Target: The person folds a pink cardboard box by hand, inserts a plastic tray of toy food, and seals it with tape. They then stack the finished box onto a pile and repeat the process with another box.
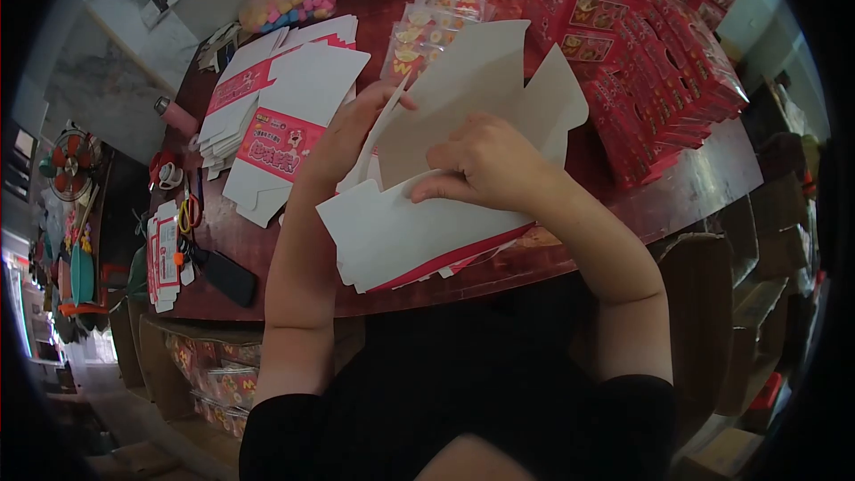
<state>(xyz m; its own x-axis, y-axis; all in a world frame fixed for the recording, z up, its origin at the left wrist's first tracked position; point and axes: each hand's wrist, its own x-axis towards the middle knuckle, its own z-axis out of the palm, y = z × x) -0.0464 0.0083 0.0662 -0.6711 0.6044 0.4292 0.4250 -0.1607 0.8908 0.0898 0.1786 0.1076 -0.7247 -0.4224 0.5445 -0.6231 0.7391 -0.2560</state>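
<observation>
Between my hands is a partly folded cardboard carton [454,98], white on the faces I see, with its flaps standing up and its inside open toward me. My left hand [352,129] is closed on the carton's left side panel, its fingertips curling over the edge. At the near side, my right hand [490,163] grips the carton, thumb on the white near flap [401,227] and the other fingers bent over the opening. Some of those fingertips are hidden. Under the near flap, a pink-red printed edge shows along the table's front.
Flat white-and-pink cartons [276,138] lie piled at left. Finished red boxes [659,80] are stacked at right. Behind are picture packets [419,36] and bags of colourful pieces [289,9]. Scissors [189,212], a black phone [227,278] and a pink bottle [175,114] lie on the left.
</observation>
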